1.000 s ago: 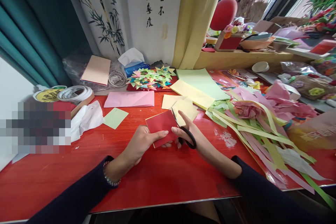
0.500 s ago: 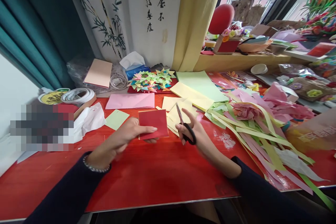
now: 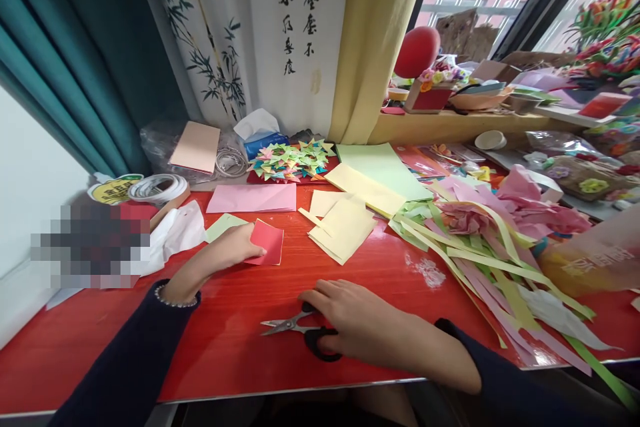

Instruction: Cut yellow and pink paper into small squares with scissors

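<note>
Red paper (image 3: 270, 242) is at the left side of the counter (image 3: 225, 360), nearer me than the pink paper (image 3: 253, 199). My left hand (image 3: 227, 247) reaches forward, palm down, its grip closed on the red paper's left edge. Low over the counter, my right hand (image 3: 353, 320) points leftward, fingers curled loosely around the black handles of the scissors (image 3: 287, 325), thumb through one loop, blades slightly parted.
</note>
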A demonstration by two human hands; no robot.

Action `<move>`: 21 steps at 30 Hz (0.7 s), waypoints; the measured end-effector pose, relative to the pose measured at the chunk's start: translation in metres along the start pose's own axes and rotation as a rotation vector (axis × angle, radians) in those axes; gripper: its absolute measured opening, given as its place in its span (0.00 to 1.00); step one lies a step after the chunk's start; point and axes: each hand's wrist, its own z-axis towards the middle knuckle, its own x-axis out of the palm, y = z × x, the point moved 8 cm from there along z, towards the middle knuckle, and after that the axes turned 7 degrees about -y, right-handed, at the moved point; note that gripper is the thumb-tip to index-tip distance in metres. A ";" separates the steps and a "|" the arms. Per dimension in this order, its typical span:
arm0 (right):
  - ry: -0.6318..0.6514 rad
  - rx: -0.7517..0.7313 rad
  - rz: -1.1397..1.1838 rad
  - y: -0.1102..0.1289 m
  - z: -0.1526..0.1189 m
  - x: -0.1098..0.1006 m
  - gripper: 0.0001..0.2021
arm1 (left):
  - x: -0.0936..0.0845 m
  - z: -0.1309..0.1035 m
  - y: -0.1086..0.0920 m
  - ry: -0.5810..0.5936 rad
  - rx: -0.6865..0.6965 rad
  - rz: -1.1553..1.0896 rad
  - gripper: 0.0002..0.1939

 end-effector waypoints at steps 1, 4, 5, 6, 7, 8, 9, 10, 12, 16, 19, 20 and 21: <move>-0.016 -0.030 -0.061 0.006 -0.001 0.002 0.21 | 0.000 -0.001 -0.002 -0.003 -0.010 0.034 0.12; -0.075 -0.066 -0.188 0.013 0.000 0.001 0.21 | -0.001 -0.006 -0.008 -0.018 -0.002 0.093 0.08; -0.073 -0.057 -0.191 0.011 0.002 -0.002 0.19 | -0.002 -0.007 -0.009 -0.029 0.007 0.101 0.07; -0.068 -0.039 -0.177 0.006 0.006 -0.006 0.16 | -0.002 -0.007 -0.010 -0.039 0.012 0.103 0.06; -0.065 -0.010 -0.154 -0.003 0.012 -0.013 0.13 | -0.001 -0.008 -0.010 -0.046 0.007 0.102 0.07; -0.086 0.040 -0.132 -0.015 0.020 -0.023 0.11 | 0.000 -0.008 -0.009 -0.048 0.003 0.092 0.07; -0.139 0.067 -0.144 -0.028 0.031 -0.036 0.11 | 0.002 -0.007 -0.008 -0.043 0.002 0.076 0.09; -0.208 0.138 -0.186 -0.045 0.043 -0.050 0.13 | 0.004 -0.007 -0.007 -0.036 0.008 0.055 0.10; -0.257 0.289 -0.257 -0.082 0.067 -0.067 0.15 | 0.007 -0.005 -0.006 -0.024 0.029 0.025 0.12; -0.162 0.354 -0.264 -0.120 0.107 -0.060 0.16 | 0.009 -0.003 -0.002 -0.003 0.035 0.038 0.13; -0.134 0.363 -0.237 -0.126 0.117 -0.046 0.13 | 0.010 -0.002 -0.002 -0.002 0.043 0.018 0.13; -0.133 0.364 -0.226 -0.127 0.117 -0.042 0.12 | 0.009 -0.002 -0.002 -0.007 0.045 0.014 0.13; -0.135 0.361 -0.215 -0.126 0.117 -0.040 0.12 | 0.009 -0.002 -0.002 -0.011 0.047 0.012 0.13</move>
